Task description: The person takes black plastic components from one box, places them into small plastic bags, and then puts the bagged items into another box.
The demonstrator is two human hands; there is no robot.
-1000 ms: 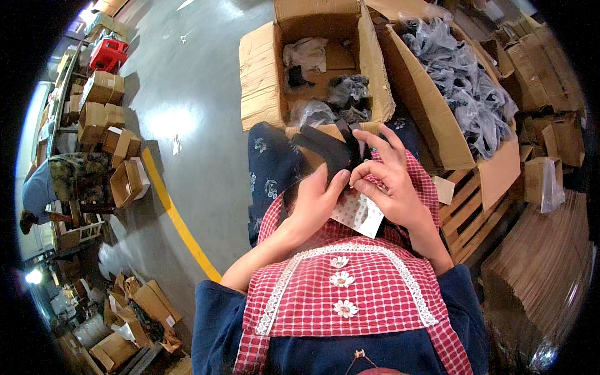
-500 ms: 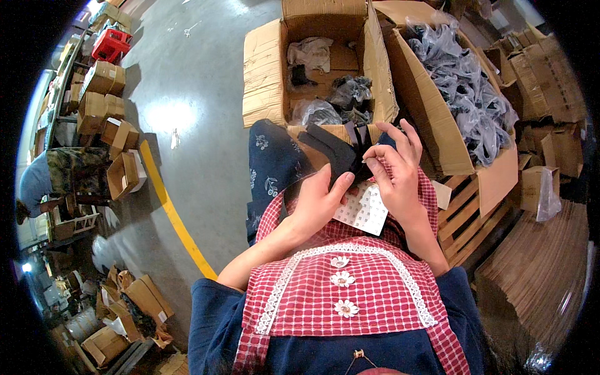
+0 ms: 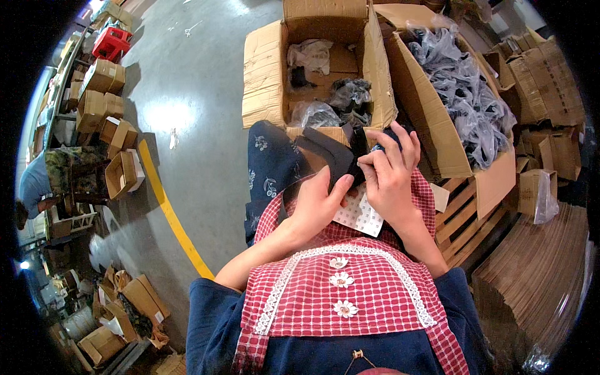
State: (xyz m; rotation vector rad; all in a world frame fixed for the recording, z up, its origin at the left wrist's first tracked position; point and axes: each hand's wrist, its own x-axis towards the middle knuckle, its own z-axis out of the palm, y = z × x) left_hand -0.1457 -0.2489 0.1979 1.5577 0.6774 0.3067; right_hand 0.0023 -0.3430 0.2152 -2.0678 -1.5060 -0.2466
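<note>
Over my lap, my left hand (image 3: pixel 314 203) is closed round the near end of a black, flat, strap-like piece (image 3: pixel 330 152) with a soft, dull surface. Its exact kind I cannot make out. My right hand (image 3: pixel 390 181) has thumb and forefinger pinched together at the right edge of that piece, the other fingers raised. Whatever lies between these fingertips is too small to see. Below both hands, a white sheet (image 3: pixel 361 217) with rows of small dark marks rests against my red checked apron (image 3: pixel 337 294), partly covered by the hands.
Just beyond my knees stands an open carton (image 3: pixel 262 75) with black pieces and clear plastic bags (image 3: pixel 317 114) inside. To its right, a larger carton (image 3: pixel 431 119) full of bagged dark items sits on a wooden pallet (image 3: pixel 465 219). Flattened cardboard (image 3: pixel 531 269) is stacked at right. A person (image 3: pixel 37 181) works far left.
My right hand has come down slightly and leftward onto the black piece, its fingers drawing closer together. It covers a little more of the white sheet. My left hand keeps its hold.
</note>
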